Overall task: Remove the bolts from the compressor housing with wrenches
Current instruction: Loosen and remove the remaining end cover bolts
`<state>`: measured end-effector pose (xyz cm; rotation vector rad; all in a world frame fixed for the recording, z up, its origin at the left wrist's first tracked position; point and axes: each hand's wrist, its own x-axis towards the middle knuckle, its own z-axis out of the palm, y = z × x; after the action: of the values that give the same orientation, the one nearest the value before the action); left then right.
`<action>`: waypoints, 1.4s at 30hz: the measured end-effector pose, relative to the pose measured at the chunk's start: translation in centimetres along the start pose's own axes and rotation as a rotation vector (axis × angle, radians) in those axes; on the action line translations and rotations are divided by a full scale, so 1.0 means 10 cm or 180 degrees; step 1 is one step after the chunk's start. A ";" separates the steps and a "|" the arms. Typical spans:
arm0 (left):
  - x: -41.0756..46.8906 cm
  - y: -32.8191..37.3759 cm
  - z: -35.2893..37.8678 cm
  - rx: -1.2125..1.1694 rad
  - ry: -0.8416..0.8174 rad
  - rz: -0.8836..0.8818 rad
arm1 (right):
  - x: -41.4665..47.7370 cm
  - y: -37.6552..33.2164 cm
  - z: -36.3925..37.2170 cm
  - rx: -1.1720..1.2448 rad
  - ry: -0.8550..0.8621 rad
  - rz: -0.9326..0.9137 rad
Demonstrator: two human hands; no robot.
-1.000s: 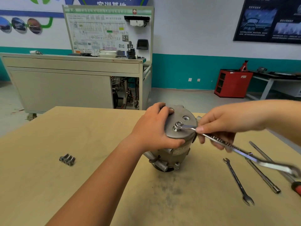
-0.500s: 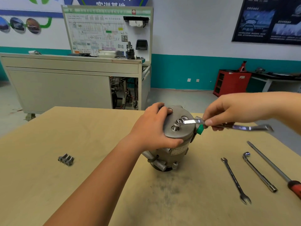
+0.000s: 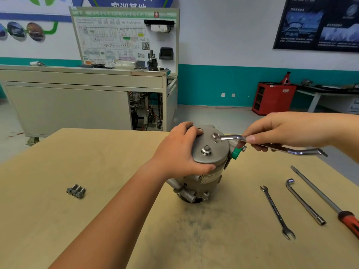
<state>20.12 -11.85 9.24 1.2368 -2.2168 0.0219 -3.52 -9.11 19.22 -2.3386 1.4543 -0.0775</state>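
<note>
Since a second ago the offset ring wrench [image 3: 229, 137] has left the near bolt [image 3: 206, 150]. Its ring end now sits at the far edge of the compressor housing [image 3: 215, 158] top, with the handle swung out to the right. We cannot tell whether the ring is seated on a bolt head there.

The near bolt stands proud with its washer, so we judge it loosened but not out. Three removed bolts [image 3: 76, 191] lie to the left on the table [image 3: 116, 162].

The left hand [image 3: 178, 152] wraps the top rim, steadying the upright housing. The right hand [image 3: 287, 131] pinches the wrench shank, wrist level.
</note>
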 end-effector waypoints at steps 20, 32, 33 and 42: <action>-0.78 1.82 1.82 0.0319 -0.1607 0.1103 | 0.00 1.83 1.98 0.0830 0.2200 0.1826; -0.80 1.35 0.89 -0.1190 0.0129 0.1115 | 0.09 0.84 1.30 0.0883 0.3042 0.0131; -0.80 1.24 0.68 -0.1404 0.0744 0.1053 | 0.12 0.57 1.18 0.0962 0.3150 -0.0312; -0.38 0.27 -0.09 -0.0833 0.1306 -0.0834 | 0.53 -0.63 0.91 0.0089 0.1703 -0.0528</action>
<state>19.91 -7.13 8.80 1.2380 -1.6404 -0.1056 6.50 -8.61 12.17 -2.5260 1.4555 -0.8166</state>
